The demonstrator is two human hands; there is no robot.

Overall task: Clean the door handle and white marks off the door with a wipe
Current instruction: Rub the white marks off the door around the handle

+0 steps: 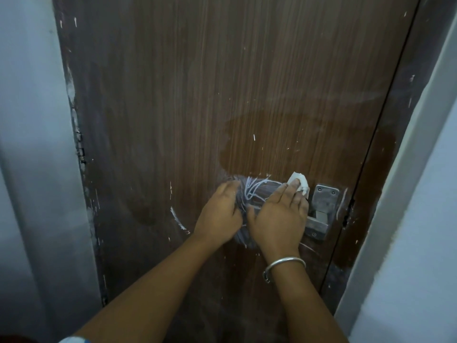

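Observation:
A brown wood-grain door (222, 82) fills the view. Its steel handle plate (324, 204) sits at the right, the lever mostly hidden under my right hand (279, 219). That hand lies flat on the door with a crumpled white wipe (300, 183) pressed under its fingertips, just left of the plate. My left hand (220, 214) rests on the door beside it, fingers curled, holding nothing that I can see. White scribbled marks (254, 191) show between the two hands. A curved white streak (178, 220) lies to the left.
A damp, darker patch (284, 144) spreads above the handle. Small white flecks (254, 137) dot the door. The dark door frame (385, 157) and a pale wall (420, 219) stand at the right; another pale wall (32, 144) is at the left. A metal bangle (284, 263) circles my right wrist.

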